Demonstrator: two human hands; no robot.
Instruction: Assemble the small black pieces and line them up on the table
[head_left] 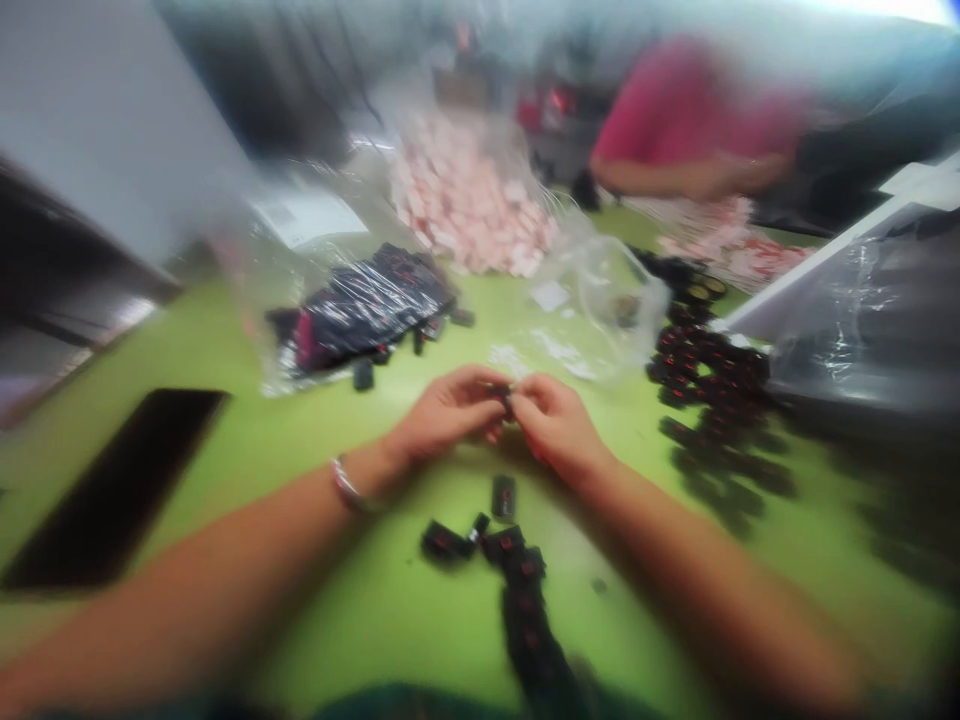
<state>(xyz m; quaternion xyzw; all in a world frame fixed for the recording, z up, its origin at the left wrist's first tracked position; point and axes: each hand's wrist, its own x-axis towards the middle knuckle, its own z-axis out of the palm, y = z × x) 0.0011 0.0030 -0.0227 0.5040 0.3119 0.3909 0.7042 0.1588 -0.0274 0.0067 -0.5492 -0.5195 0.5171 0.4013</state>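
Note:
Over the middle of the green table (360, 560), my left hand (457, 408) and my right hand (553, 420) meet at the fingertips. Both are closed on a small dark piece (505, 398), mostly covered by the fingers and blurred. Just below them lies a single small black block with a light mark (504, 497). Nearer to me are another black block (444, 541) and a row of similar black blocks (529, 610) running toward the table's front edge.
A clear bag of black pieces (375, 300) lies at the left, a bag of pale pink pieces (469, 200) behind. Loose black pieces (705, 370) spread at the right beside a plastic-lined box (862, 310). A dark flat slab (120, 485) lies left. A person in pink (690, 120) sits opposite.

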